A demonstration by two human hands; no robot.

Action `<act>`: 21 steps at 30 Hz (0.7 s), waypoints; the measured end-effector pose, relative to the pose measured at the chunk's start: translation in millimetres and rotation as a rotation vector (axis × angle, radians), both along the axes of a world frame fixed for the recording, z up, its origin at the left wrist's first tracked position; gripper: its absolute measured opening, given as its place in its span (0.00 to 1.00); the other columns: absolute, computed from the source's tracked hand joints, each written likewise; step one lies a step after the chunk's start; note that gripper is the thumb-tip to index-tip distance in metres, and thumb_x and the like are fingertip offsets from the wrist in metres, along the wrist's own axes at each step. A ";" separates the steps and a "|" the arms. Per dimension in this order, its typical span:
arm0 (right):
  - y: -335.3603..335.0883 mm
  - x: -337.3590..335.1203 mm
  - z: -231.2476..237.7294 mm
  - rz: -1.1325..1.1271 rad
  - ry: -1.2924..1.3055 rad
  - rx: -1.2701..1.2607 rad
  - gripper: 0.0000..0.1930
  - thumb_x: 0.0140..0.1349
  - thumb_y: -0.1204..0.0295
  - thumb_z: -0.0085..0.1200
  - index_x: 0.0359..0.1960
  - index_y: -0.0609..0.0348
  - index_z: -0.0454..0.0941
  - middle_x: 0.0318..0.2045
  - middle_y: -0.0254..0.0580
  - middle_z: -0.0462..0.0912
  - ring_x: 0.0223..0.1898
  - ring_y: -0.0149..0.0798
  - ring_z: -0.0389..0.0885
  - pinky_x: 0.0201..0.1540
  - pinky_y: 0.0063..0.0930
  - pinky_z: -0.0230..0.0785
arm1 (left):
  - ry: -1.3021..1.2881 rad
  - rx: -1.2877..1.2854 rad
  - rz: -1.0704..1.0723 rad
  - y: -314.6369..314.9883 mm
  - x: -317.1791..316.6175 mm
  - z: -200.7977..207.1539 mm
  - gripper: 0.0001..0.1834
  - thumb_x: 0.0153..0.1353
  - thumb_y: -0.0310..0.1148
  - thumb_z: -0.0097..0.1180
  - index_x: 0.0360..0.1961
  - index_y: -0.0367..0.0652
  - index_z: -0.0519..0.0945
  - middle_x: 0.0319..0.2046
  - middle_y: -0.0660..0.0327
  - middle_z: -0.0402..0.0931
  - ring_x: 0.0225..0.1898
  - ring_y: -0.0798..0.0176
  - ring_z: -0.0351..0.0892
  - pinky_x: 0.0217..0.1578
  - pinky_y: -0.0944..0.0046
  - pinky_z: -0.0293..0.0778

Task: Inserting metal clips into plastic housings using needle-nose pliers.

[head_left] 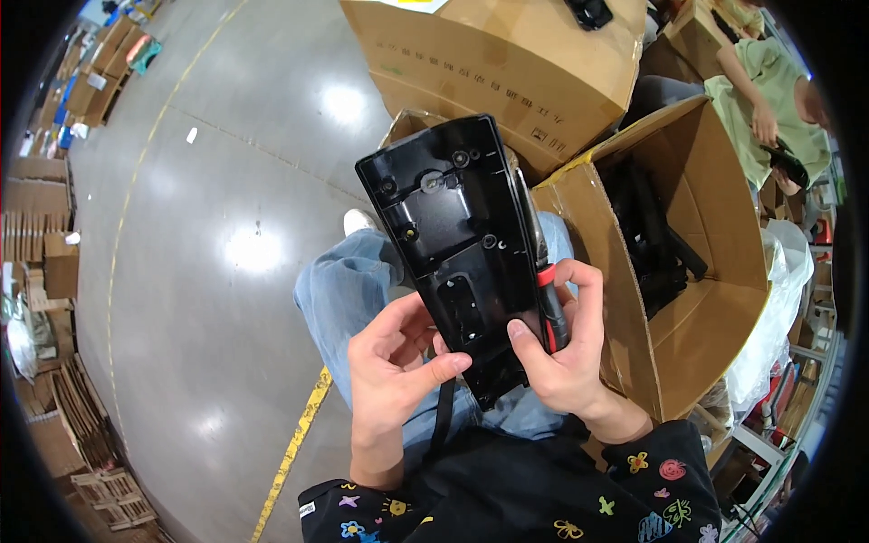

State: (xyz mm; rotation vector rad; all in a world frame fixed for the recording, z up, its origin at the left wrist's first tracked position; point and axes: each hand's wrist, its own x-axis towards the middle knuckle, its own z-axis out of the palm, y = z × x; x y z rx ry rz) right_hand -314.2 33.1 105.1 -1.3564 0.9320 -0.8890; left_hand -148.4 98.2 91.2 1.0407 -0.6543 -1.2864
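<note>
A long black plastic housing (444, 213), its hollow side with round screw posts and a slot facing up, is held tilted over my lap. My left hand (396, 357) is closed on its lower left edge, the thumb lying over the rim. On the lower right edge, my right hand (568, 353) presses its thumb against the housing. That same hand also holds a pair of pliers (547, 299) with red-and-black handles, their metal end pointing away along the housing's right side. The jaws' tips are hard to make out.
To the right stands an open cardboard box (715, 190) holding black plastic parts (644, 240). A larger carton (489, 77) is ahead, with a black part (590, 11) on top. At the far right, a person in a light green shirt (738, 118) holds a black piece (789, 165).
</note>
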 end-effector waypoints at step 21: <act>-50.8 -12.5 -14.3 0.012 -0.118 0.037 0.23 0.53 0.85 0.47 0.50 0.63 0.55 0.41 0.50 0.70 0.45 0.43 0.74 0.52 0.34 0.64 | 0.167 0.131 0.019 -60.1 -15.3 -7.5 0.39 0.51 0.36 0.65 0.61 0.34 0.59 0.54 0.51 0.66 0.54 0.54 0.69 0.54 0.54 0.68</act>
